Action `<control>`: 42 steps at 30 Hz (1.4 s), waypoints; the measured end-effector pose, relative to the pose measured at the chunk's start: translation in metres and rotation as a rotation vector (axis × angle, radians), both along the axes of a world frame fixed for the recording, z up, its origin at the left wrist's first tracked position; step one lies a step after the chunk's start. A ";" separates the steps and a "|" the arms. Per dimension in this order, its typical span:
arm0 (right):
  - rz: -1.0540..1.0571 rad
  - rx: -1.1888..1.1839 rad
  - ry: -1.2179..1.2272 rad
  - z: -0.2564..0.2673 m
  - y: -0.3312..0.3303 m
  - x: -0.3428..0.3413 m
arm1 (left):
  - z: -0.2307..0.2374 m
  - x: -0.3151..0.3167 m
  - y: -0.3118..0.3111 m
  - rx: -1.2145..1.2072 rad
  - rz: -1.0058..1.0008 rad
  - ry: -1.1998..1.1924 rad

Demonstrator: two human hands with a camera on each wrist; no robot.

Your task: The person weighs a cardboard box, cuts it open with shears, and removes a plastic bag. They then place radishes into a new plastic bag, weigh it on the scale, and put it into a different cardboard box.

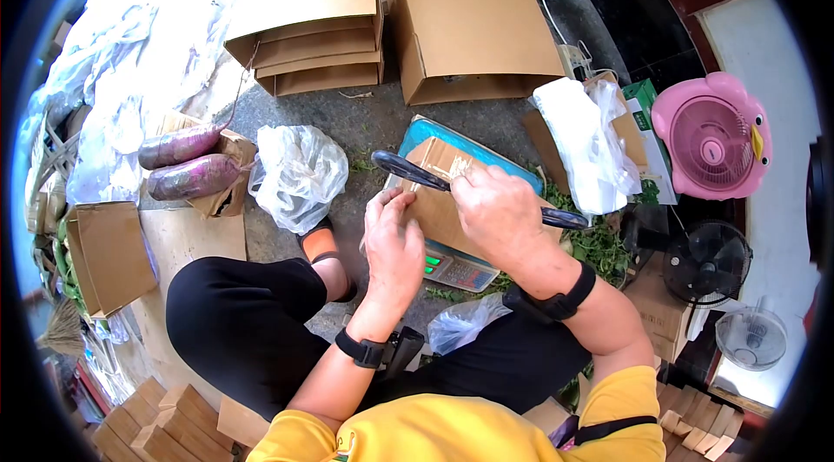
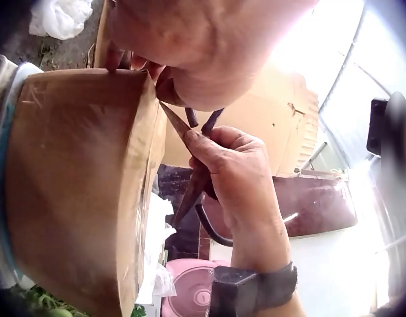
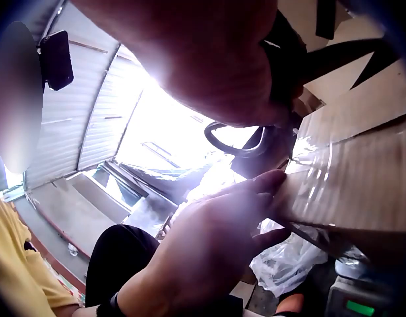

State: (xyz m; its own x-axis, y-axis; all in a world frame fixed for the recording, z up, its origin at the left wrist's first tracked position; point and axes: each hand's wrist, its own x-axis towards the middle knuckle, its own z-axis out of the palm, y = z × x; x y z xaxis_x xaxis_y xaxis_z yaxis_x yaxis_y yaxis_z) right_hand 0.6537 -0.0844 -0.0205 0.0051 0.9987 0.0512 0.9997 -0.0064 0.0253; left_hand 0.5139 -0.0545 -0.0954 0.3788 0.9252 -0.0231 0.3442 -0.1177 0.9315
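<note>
My right hand (image 1: 504,214) grips a pair of dark scissors (image 2: 178,122) above a taped cardboard box (image 1: 441,217). The blades are spread, with one tip right at the box's edge in the left wrist view; the black handle loops (image 1: 410,168) stick out past the hand in the head view. With bent fingers, my left hand (image 1: 395,240) holds the box's near left edge, thumb below and fingertips on top in the right wrist view. Beneath the box is a weighing scale (image 1: 465,271) with a blue tray (image 1: 439,129) and a lit green display.
Large cardboard cartons (image 1: 473,19) stand ahead. Two purple radishes (image 1: 193,179) and a clear plastic bag (image 1: 300,175) lie to the left. Over on the right are a white bag (image 1: 582,145), leafy greens (image 1: 599,249), a pink fan (image 1: 712,140) and a black fan (image 1: 708,262).
</note>
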 end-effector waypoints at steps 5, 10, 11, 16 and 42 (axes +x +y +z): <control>-0.012 0.034 0.000 -0.004 -0.003 0.000 | 0.000 -0.001 0.000 0.020 -0.008 0.014; -0.043 0.043 0.005 -0.007 -0.004 -0.003 | 0.000 0.000 0.000 0.018 -0.013 0.019; -0.030 0.041 -0.020 -0.006 -0.004 -0.005 | -0.001 0.000 -0.001 0.027 -0.013 0.016; -0.015 0.032 -0.049 -0.006 -0.005 -0.007 | -0.003 0.000 -0.001 0.066 -0.026 0.030; -0.028 -0.046 0.013 0.000 -0.070 0.025 | -0.004 -0.002 -0.003 0.172 -0.039 0.044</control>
State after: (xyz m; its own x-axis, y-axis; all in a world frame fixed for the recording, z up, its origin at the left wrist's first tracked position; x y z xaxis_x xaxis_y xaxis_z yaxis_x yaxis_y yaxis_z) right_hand 0.6787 -0.1541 -0.0205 0.0334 0.9994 0.0053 0.9993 -0.0335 0.0136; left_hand 0.5122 -0.0578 -0.0998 0.4164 0.9017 0.1165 0.3766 -0.2877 0.8806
